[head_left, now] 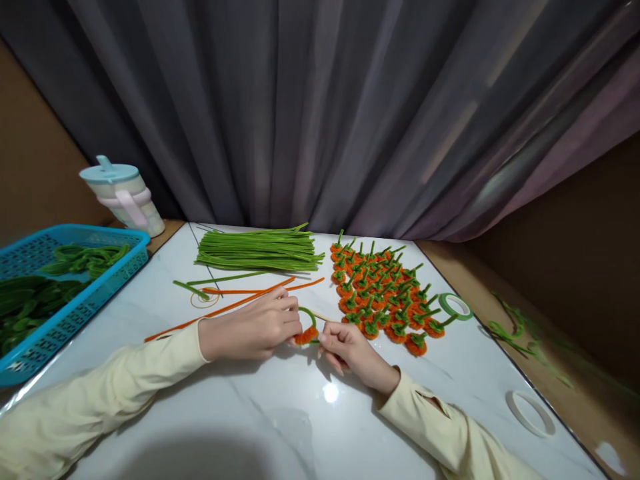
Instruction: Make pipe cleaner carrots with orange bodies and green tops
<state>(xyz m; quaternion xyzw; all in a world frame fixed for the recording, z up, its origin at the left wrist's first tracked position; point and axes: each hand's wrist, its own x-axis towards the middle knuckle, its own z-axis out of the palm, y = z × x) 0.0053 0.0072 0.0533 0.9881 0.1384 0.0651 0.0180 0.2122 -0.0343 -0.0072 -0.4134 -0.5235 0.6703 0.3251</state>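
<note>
My left hand (255,329) and my right hand (350,350) meet at the middle of the white table (280,413). Between them they pinch a small orange pipe-cleaner coil (306,335) with a green pipe cleaner (308,313) looping out of its top. A thin pale stick (325,317) pokes out just above my right fingers. Both hands are closed on the piece. Several finished orange coils with green stems (385,293) lie in rows just right of the hands.
A bundle of green pipe cleaners (257,250) lies at the back, with loose orange pipe cleaners (225,308) in front. A blue basket (75,303) of green pieces sits left, a lidded jug (125,193) behind it. Green tape roll (456,307) and white ring (531,413) lie right.
</note>
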